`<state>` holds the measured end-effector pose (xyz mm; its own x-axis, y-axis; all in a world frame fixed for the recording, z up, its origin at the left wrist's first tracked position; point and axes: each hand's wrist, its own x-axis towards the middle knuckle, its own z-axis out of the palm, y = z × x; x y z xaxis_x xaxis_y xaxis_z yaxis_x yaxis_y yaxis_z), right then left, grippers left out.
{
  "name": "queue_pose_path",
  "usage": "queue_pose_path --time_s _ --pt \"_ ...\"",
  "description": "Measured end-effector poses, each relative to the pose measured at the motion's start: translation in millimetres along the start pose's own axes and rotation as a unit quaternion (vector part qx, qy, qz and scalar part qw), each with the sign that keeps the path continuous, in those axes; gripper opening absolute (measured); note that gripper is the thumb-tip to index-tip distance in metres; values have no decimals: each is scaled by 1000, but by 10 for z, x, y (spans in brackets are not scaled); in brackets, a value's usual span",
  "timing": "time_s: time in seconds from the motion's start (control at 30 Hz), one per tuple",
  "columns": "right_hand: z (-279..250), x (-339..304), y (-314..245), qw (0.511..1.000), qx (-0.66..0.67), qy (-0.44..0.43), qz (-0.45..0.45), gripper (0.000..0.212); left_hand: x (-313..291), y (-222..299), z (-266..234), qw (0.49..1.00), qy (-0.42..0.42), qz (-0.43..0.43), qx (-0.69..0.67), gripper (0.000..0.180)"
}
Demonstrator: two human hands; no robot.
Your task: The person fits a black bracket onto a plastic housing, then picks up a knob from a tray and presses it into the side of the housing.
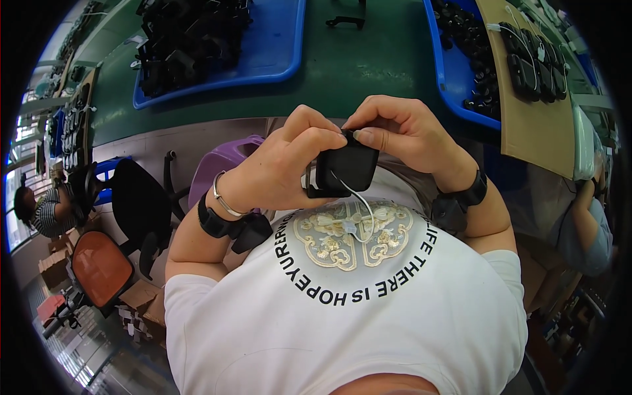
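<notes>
We hold a small black plastic casing close against our chest, above the white shirt. A thin white string with a tag hangs from it. Our left hand is closed around the casing's left side, and our right hand pinches its top edge with bent fingers. Beyond lies a green workbench with a blue tray of black parts at left, another blue tray at right, just beside a cardboard sheet carrying more casings.
</notes>
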<state>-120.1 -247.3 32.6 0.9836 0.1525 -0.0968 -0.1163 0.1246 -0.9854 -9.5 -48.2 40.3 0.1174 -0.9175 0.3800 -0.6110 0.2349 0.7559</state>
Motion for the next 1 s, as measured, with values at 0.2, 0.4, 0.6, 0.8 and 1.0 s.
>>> queue_pose_path --time_s 0.2,0.4,0.6,0.8,1.0 --pt "8 -11 70 1000 2 11 21 19 20 13 35 997 -20 28 62 64" --pt "-1 -79 -2 999 11 21 44 21 44 48 11 997 -7 33 63 60" --pt "-8 -83 47 995 90 -27 39 24 38 73 26 997 -2 46 55 59" --pt "70 -148 93 998 60 -1 7 26 29 92 32 996 -18 55 74 60" --pt "36 -137 70 997 72 -3 19 26 39 75 -4 993 -58 45 89 65"
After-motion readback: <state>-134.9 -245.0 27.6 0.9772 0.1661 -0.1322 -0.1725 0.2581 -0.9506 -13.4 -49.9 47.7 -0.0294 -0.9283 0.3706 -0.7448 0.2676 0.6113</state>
